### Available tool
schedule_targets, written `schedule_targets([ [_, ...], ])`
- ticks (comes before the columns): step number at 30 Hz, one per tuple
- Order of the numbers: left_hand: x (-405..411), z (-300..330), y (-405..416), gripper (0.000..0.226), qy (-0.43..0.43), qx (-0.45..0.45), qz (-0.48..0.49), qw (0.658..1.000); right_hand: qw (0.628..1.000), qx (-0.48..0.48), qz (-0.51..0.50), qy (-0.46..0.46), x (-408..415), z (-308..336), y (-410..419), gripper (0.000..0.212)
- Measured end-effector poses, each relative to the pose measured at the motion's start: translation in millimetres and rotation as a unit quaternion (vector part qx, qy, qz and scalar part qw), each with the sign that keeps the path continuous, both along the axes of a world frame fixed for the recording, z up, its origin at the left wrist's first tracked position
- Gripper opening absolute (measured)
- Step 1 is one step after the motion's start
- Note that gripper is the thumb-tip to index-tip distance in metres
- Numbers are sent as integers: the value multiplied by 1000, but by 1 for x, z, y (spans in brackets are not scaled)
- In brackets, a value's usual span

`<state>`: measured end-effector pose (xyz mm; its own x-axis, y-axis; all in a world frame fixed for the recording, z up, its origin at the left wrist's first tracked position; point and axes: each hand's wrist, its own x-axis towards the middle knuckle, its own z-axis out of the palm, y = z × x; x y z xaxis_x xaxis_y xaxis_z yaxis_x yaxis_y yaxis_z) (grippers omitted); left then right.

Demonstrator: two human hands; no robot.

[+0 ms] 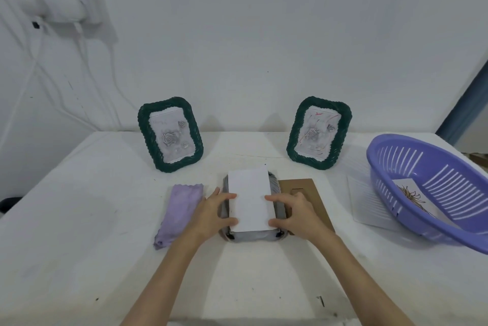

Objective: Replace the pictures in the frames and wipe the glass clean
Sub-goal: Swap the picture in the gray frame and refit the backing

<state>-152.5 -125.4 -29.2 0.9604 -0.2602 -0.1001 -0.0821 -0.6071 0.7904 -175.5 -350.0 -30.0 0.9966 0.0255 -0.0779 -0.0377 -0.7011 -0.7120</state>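
A third frame (249, 236) lies face down at the table's middle, its back open. A white card (249, 200), blank side up, rests tilted on it. My left hand (212, 213) pinches the card's left edge between thumb and fingers. My right hand (295, 213) pinches its right edge the same way. The brown backing board (307, 188) lies just right of the frame, partly under my right hand. Two dark green frames stand upright at the back, one on the left (170, 134) and one on the right (319, 132), each showing a grey rose picture.
A folded purple cloth (179, 213) lies left of the flat frame. A purple plastic basket (433, 193) at the right holds a picture (414, 197) and sits on a white lined sheet (365, 202). White cables hang on the wall at the left.
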Motion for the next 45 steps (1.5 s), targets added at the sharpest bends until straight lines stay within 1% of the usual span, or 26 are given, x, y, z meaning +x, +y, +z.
schedule_targets([
  [3, 1, -1, 1, 60, -1, -9, -16, 1000, 999, -32, 33, -7, -2, 3, 1, 52],
  [7, 3, -4, 3, 59, -6, 11, -39, 999, 997, -54, 57, -4, -5, 8, -1, 52],
  [9, 2, -5, 2, 59, -7, 19, -38, 999, 998, -41, 56, -3, -6, 9, -3, 55],
  [11, 2, -5, 1, 63, -7, 26, -30, 999, 999, -5, 41, -1, -4, 8, -4, 57],
  [14, 1, -6, -1, 73, -16, 66, -34, 997, 999, 32, 15, -6, 1, 3, -3, 53],
  [21, -5, -3, -8, 73, -66, 118, -34, 990, 999, 23, 13, -40, 7, 1, 2, 44],
  [26, -5, -2, -11, 75, -39, 79, -19, 996, 999, 4, 15, -43, 8, -1, 4, 44],
  [30, -3, -3, -12, 77, -41, 101, -26, 994, 999, -31, 21, -39, 9, -4, 2, 45],
  [35, -4, -5, -12, 80, -48, 102, -24, 993, 999, -12, 22, -40, 12, -5, 3, 45],
  [45, -8, -7, -12, 81, -62, 111, -29, 991, 998, -36, 31, -43, 11, -6, 2, 44],
])
